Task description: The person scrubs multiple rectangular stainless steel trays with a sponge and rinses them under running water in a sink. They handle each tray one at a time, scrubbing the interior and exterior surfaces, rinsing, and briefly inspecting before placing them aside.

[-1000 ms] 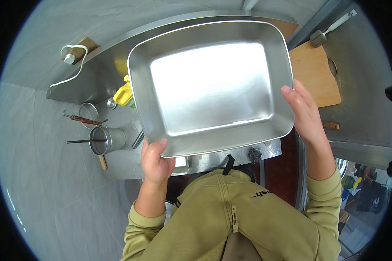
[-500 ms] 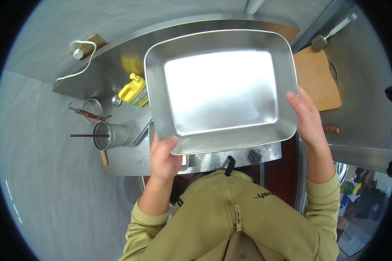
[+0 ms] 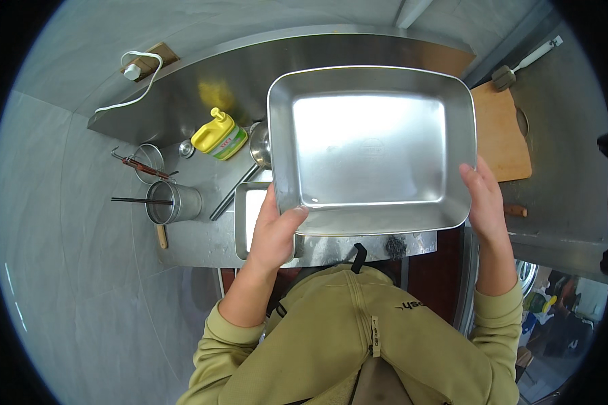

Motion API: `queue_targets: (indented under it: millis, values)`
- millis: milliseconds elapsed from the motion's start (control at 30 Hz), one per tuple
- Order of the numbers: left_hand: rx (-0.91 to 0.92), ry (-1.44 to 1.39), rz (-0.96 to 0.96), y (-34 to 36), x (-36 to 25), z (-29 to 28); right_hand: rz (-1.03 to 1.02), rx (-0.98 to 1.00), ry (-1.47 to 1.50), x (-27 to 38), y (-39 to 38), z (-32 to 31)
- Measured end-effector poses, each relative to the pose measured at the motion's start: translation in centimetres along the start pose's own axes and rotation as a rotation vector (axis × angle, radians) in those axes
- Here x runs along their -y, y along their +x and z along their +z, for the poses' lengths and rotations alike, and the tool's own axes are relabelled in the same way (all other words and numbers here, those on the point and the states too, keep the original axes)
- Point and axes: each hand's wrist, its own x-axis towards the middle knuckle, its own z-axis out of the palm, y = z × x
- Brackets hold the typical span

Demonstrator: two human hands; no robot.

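Holding metal pan [image 3: 371, 148], left grip [image 3: 274, 233] at corner, right grip [image 3: 486, 202] at side.

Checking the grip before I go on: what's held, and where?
A rectangular metal tray: the left hand grips its near left corner, the right hand its right side.

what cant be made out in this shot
Head view, throughout:
Held silver rectangular metal tray: underside, faces away from view.
Left hand and right hand: most fingers, behind that tray.
Second silver rectangular metal tray: much of it, behind the held tray and left hand.
Round silver metal vessel: right side, behind the held tray.
Dark clutter, lower right: too small.
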Motion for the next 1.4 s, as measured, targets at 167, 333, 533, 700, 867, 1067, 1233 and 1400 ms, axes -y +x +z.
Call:
queue_targets:
  millis: [167,333,533,700,867,1067,1233,1400]
  values:
    - [-0.122,0.509,0.133,3.1,-0.3,0.0,-0.077,-0.061,-0.154,-0.5,-1.1,0.6]
    - [-0.279,0.786,0.096,6.3,-0.5,0.8,-0.184,-0.112,-0.244,-1.5,-2.3,2.8]
    - [-0.262,0.888,0.144,5.6,-0.9,2.0,-0.046,-0.1,-0.165,-4.0,-2.9,2.4]
    - [-0.225,0.899,0.173,4.9,-0.8,2.3,-0.021,-0.108,-0.048,-5.1,-3.2,1.6]
    - [-0.235,0.89,0.192,4.7,0.2,1.7,-0.018,-0.111,-0.055,-5.4,-3.7,1.6]
    - [-0.059,0.462,0.035,4.3,1.8,-0.1,0.093,-0.096,-0.009,-7.3,-3.2,1.1]
    - [0.019,0.075,-0.207,3.9,4.3,-1.9,0.21,-0.084,0.099,-11.3,-2.5,0.9]
    - [-0.014,0.014,-0.462,3.2,5.4,-3.0,0.406,-0.087,0.09,-18.5,-1.4,1.4]
